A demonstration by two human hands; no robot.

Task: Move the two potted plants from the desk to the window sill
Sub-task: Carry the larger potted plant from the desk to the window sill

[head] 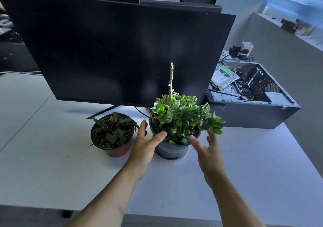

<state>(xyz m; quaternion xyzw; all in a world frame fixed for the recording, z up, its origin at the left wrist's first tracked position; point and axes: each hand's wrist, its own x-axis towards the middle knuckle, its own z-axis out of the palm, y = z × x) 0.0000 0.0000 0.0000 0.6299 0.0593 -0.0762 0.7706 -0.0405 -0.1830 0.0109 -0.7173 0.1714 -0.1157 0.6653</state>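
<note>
A bushy green plant (pixel 181 116) with a bare upright stick grows in a blue-grey pot (pixel 172 150) on the white desk (pixel 52 165). To its left stands a dark-leaved plant in a black-rimmed reddish pot (pixel 118 150). My left hand (pixel 145 146) is spread against the blue-grey pot's left side, thumb at the rim. On the pot's right, my right hand (pixel 208 150) has its fingers apart, its thumb tip near the rim under the leaves. Neither hand has closed on the pot. The window sill (pixel 297 29) lies at the far right.
A large dark monitor (pixel 118 52) hangs just behind both plants. An open computer case (pixel 251 94) with a hard drive lies on the desk at the right. A grey partition (pixel 283 66) stands between the desk and the sill, which holds small items.
</note>
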